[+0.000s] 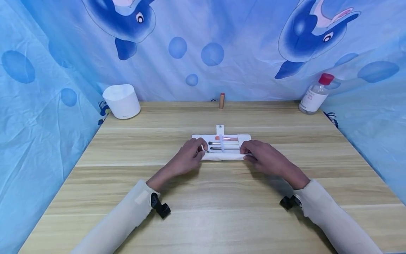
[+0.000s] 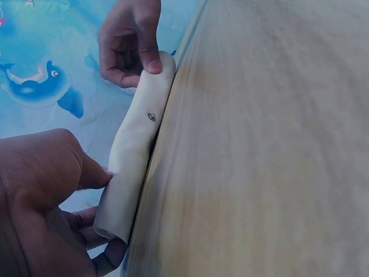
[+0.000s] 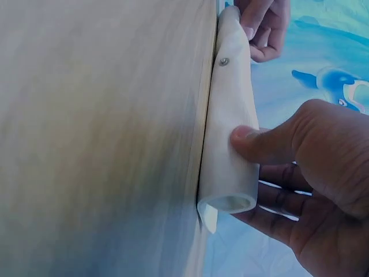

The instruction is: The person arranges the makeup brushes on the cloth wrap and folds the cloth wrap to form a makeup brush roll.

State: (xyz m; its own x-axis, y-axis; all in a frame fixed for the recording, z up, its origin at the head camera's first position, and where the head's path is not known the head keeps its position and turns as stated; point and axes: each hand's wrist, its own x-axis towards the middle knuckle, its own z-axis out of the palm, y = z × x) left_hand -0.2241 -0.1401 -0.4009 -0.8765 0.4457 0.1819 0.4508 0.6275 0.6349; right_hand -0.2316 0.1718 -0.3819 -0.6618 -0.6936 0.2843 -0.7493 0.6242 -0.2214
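A white brush roll [image 1: 223, 157] lies at the middle of the table, its near side rolled into a tube. On its open part, makeup brushes [image 1: 233, 144] sit under a narrow band, and a snap tab [image 1: 220, 129] sticks out at the far edge. My left hand [image 1: 188, 157] grips the left end of the tube, while the right hand [image 1: 265, 157] holds the right end. The right wrist view shows the thumb pressing the fabric and the other fingers behind it. A metal snap [image 2: 151, 117] shows on the tube's outside.
A white rounded container [image 1: 122, 102] stands at the back left. Near the back edge is a small copper-coloured tube [image 1: 221, 101]. At the back right stands a clear bottle [image 1: 313, 98] with a red cap. A blue dolphin-print curtain [image 1: 196, 42] surrounds the wooden table [image 1: 209, 218].
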